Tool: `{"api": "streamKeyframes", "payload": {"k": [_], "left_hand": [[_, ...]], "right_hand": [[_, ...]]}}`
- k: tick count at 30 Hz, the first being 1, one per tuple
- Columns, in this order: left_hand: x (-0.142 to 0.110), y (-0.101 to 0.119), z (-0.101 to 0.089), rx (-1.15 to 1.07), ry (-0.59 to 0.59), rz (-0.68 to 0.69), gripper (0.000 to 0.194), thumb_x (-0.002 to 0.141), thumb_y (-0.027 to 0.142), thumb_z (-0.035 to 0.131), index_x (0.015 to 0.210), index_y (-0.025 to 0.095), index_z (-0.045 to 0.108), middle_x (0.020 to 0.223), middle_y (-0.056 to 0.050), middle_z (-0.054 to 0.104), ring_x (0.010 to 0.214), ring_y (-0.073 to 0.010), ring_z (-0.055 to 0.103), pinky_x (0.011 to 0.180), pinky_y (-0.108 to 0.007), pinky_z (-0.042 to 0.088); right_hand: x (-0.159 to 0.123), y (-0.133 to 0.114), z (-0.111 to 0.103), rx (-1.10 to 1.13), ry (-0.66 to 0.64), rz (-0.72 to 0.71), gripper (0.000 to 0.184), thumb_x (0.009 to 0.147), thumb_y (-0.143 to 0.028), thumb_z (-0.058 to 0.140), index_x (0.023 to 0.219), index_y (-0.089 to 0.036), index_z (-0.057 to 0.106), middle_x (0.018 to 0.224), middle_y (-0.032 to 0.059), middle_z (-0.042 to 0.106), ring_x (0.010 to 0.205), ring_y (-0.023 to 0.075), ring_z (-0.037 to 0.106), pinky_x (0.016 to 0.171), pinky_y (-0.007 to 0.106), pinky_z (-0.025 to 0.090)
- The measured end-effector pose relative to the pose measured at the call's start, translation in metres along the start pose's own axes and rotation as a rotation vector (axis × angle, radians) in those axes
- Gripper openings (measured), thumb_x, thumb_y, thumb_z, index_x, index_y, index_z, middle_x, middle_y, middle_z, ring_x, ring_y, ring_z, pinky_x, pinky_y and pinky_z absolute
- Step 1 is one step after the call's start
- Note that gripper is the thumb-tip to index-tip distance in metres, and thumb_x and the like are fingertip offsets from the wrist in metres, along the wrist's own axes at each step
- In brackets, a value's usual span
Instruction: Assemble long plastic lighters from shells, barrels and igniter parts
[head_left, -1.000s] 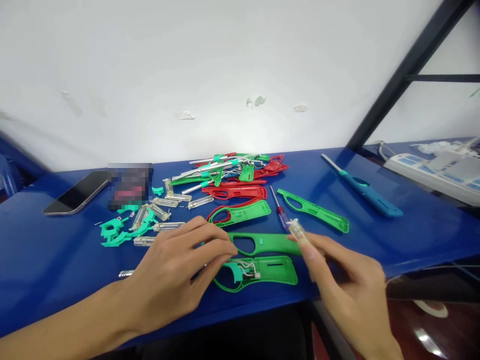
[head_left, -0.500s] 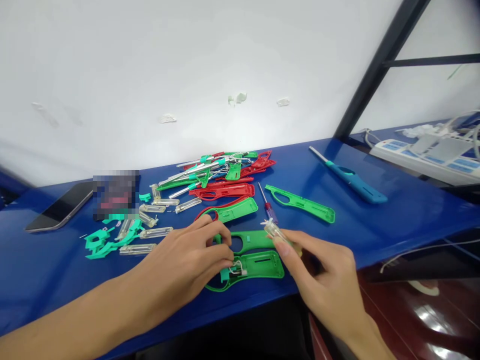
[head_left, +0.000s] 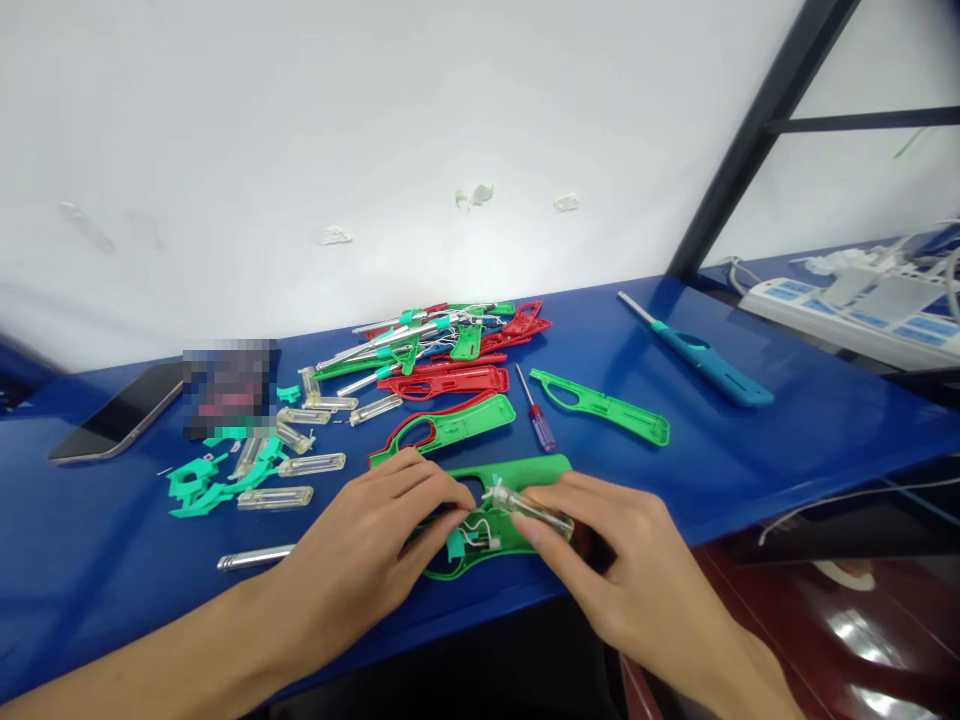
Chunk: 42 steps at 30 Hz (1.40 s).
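In my right hand, pinched between thumb and fingers, is a clear fuel tank with a small white valve end pointing left. It is over an open green lighter casing half lying on the table. White wires and a teal piece sit in that half. My left hand is closed over the casing's left part, fingertips together beside the wires; what they pinch is hidden. A silver lighter tube juts out left from under this hand. Another green casing half lies just behind.
A pile of red and green casings with metal tubes lies by the wall. Several clear tanks and teal parts are at left, near a phone. A screwdriver, green casing and blue lighter lie right.
My right hand has moved left and down, bringing the tank over the casing near my left fingertips. The casing has shifted slightly right, and the silver tube now shows at left.
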<state>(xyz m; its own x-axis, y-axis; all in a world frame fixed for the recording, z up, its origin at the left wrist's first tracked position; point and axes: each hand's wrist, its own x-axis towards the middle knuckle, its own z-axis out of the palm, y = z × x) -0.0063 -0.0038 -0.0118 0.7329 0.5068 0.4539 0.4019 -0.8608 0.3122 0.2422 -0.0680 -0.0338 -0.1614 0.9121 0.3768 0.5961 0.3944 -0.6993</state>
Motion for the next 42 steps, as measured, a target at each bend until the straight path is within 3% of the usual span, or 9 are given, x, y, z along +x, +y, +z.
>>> {"api": "streamKeyframes", "payload": {"k": [4,6,10,18,33,42], "left_hand": [[-0.0039,-0.0017,0.0059,0.021,0.079,0.048,0.021,0.108,0.011,0.061,0.127,0.018,0.069,0.106,-0.002,0.074,0.095,-0.0159,0.063,0.089,-0.027,0.053],[-0.0047,-0.0023,0.0069,0.014,0.088,0.047,0.024,0.107,0.009,0.060,0.128,0.017,0.070,0.105,-0.004,0.072,0.095,-0.0164,0.062,0.086,-0.028,0.054],[-0.0057,-0.0028,0.0078,-0.009,0.094,0.061,0.024,0.106,0.005,0.060,0.124,0.016,0.071,0.103,-0.005,0.071,0.093,-0.0176,0.062,0.083,-0.031,0.055],[-0.0056,-0.0004,0.0068,0.005,0.102,0.117,0.021,0.105,0.004,0.060,0.121,0.016,0.068,0.100,-0.005,0.073,0.090,-0.0184,0.062,0.082,-0.033,0.054],[-0.0022,0.0022,0.0065,0.013,0.106,0.100,0.014,0.105,0.008,0.062,0.112,0.015,0.072,0.096,-0.005,0.075,0.086,-0.0187,0.064,0.080,-0.033,0.056],[-0.0058,0.0057,0.0094,0.018,0.107,0.047,0.011,0.107,0.009,0.060,0.112,0.016,0.068,0.097,-0.004,0.074,0.088,-0.0174,0.064,0.085,-0.031,0.054]], "right_hand": [[-0.0024,0.0023,-0.0023,0.048,0.027,-0.027,0.022,0.106,-0.031,0.067,0.124,-0.033,0.079,0.097,-0.0043,0.082,0.081,0.0124,0.075,0.077,0.022,0.059],[-0.0036,0.0038,-0.0032,0.074,0.062,-0.017,0.026,0.103,-0.032,0.071,0.129,-0.034,0.076,0.090,-0.0065,0.080,0.070,0.0097,0.070,0.069,0.018,0.058],[-0.0032,0.0047,-0.0034,0.069,0.082,0.008,0.012,0.098,-0.033,0.079,0.110,-0.032,0.079,0.077,-0.0098,0.075,0.055,0.0070,0.058,0.053,0.016,0.050],[0.0002,0.0036,-0.0017,0.046,0.102,-0.025,0.012,0.097,-0.029,0.079,0.109,-0.032,0.082,0.073,-0.0091,0.071,0.055,0.0072,0.058,0.056,0.018,0.050],[-0.0020,0.0026,-0.0021,0.064,0.088,-0.037,0.013,0.097,-0.028,0.079,0.109,-0.030,0.083,0.074,-0.0061,0.075,0.055,0.0093,0.059,0.055,0.021,0.051],[-0.0021,0.0050,-0.0006,0.103,0.075,-0.073,0.015,0.099,-0.026,0.078,0.112,-0.029,0.083,0.086,-0.0045,0.081,0.065,0.0103,0.070,0.064,0.020,0.057]]}}
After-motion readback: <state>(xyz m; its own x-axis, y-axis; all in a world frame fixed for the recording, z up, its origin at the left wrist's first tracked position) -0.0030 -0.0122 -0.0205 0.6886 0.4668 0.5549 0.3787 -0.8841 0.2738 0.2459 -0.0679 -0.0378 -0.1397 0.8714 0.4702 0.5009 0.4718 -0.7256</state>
